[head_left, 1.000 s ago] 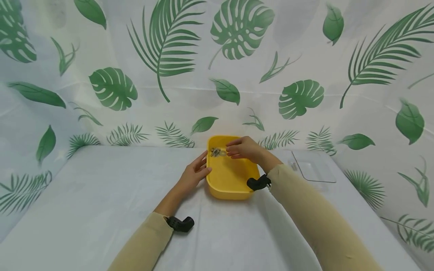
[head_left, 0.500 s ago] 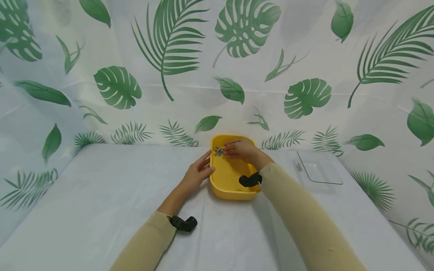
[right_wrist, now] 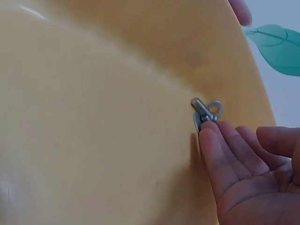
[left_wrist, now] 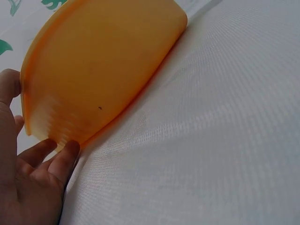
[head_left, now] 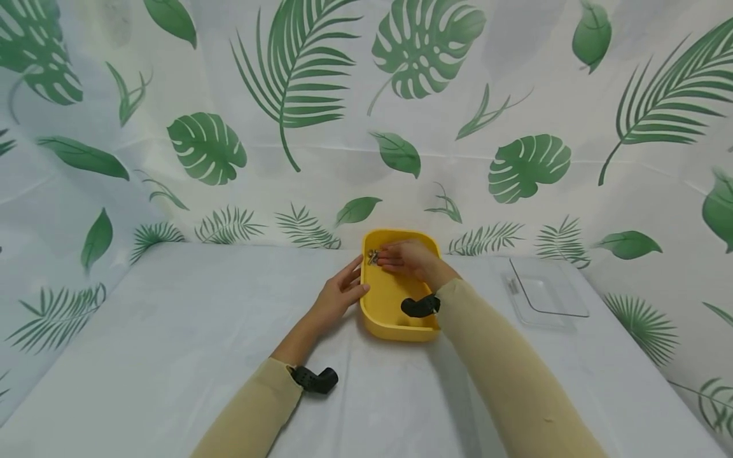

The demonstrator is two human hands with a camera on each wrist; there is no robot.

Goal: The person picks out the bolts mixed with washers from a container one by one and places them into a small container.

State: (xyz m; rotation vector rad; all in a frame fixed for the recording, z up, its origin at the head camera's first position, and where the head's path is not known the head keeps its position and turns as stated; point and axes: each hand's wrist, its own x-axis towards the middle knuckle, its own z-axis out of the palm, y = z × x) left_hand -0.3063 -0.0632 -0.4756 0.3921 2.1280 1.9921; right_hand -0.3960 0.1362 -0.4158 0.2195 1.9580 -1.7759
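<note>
A yellow plastic tray (head_left: pixel 385 298) stands on the white-covered table. In its far left corner sits a small cluster of metal hardware (head_left: pixel 373 257). The right wrist view shows a bolt (right_wrist: pixel 202 108) and ring-shaped washers (right_wrist: pixel 221 108) bunched there. My right hand (head_left: pixel 413 259) reaches into the tray, its fingers extended together and their tips touching the cluster; part of the hardware is hidden behind them. My left hand (head_left: pixel 339 296) rests against the tray's outer left side with spread fingers, as the left wrist view shows against the yellow wall (left_wrist: pixel 103 65).
To the right, a clear plastic container (head_left: pixel 546 296) with a dark edge lies on the tabletop. Behind the table hangs a white, leaf-patterned backdrop (head_left: pixel 321 191). Black wrist cameras sit on both arms; the right one (head_left: pixel 420 306) hangs over the tray.
Inside the tray, my right hand has moved leftward toward the corner, and the hardware is bunched closer together. The left hand keeps its place on the tray. The head view has turned slightly left.
</note>
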